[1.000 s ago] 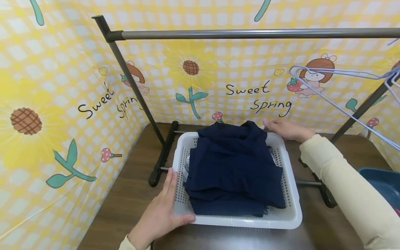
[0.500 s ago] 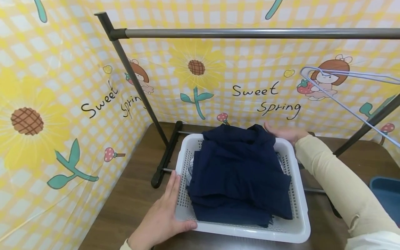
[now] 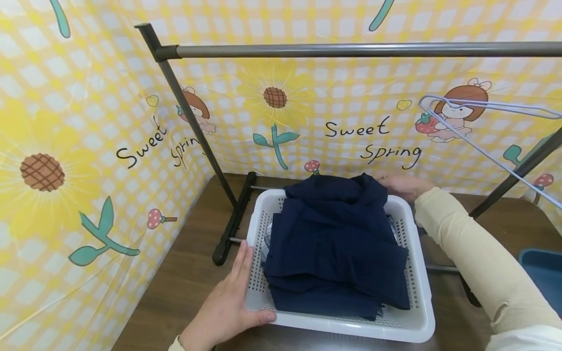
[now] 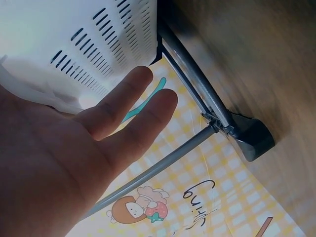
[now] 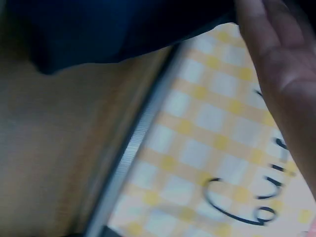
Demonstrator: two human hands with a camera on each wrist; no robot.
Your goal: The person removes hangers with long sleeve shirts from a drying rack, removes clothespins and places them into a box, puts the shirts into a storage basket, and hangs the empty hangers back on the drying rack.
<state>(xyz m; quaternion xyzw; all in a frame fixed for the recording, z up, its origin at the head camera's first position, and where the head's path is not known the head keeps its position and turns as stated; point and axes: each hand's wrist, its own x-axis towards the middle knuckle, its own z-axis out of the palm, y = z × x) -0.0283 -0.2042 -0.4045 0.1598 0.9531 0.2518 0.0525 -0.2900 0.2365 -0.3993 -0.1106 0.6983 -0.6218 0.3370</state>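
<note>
A white perforated plastic basket (image 3: 351, 327) sits on the brown table, holding a dark navy garment (image 3: 333, 239) that drapes over its back rim. Lighter patterned cloth shows a little beneath. My left hand (image 3: 226, 302) lies against the basket's near-left corner, its fingers straight along the side and its thumb on the rim. The left wrist view shows two extended fingers (image 4: 143, 111) beside the slotted wall. My right hand (image 3: 401, 186) is behind the back-right corner at the navy cloth. In the right wrist view its fingers look fairly straight; the fingertips are hidden.
A metal clothes rack (image 3: 351, 50) stands around the basket, its black foot (image 3: 234, 219) at left. A pale purple wire hanger (image 3: 465, 134) hangs at right. A blue bin (image 3: 542, 278) is at the right edge. Yellow checked sheeting (image 3: 272, 141) covers the walls.
Since a second ago the basket has shifted slightly towards me on its right side. My right hand has moved behind the garment's back edge. My left hand stays at the basket's corner.
</note>
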